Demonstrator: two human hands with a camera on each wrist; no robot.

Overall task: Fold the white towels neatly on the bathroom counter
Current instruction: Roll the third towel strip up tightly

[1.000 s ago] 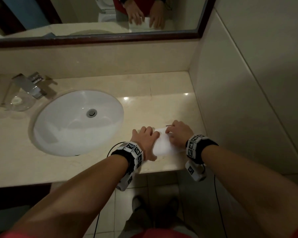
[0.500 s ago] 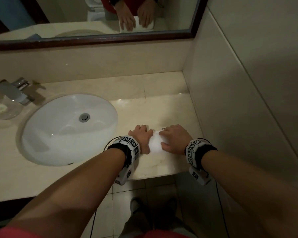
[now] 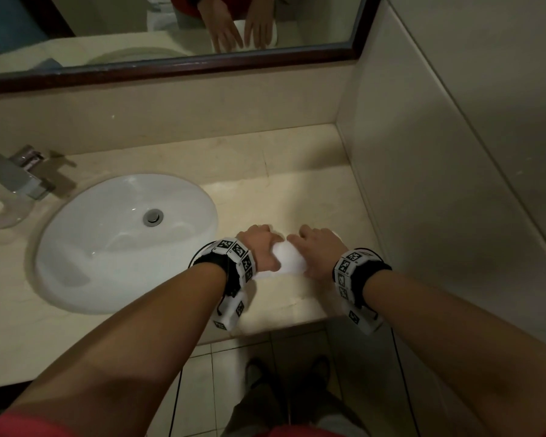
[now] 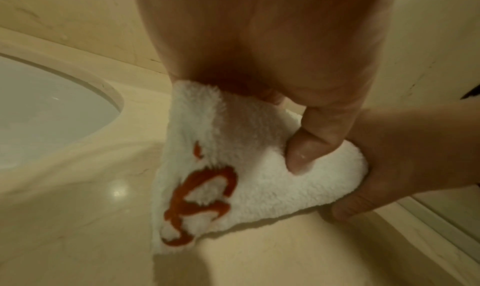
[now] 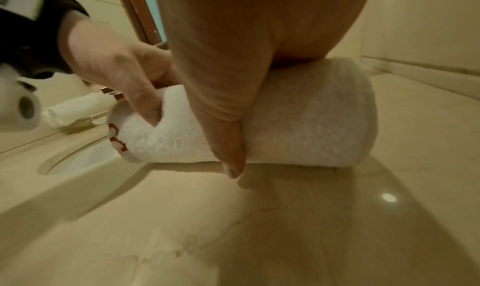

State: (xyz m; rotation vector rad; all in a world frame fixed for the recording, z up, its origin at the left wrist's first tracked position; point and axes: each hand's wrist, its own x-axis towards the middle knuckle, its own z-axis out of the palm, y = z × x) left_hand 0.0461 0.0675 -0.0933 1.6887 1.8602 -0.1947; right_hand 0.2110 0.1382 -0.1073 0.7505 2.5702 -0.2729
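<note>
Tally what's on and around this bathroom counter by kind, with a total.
White terry towels with red embroidery: 1
Hands on that towel: 2, left, right
White oval sinks: 1
Chrome faucets: 1
Clear glass dishes: 1
Total: 6

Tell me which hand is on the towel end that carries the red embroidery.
The left hand. It holds the towel at the sink-side end, where the red embroidery shows in its wrist view; the right hand grips the plain end nearer the side wall.
</note>
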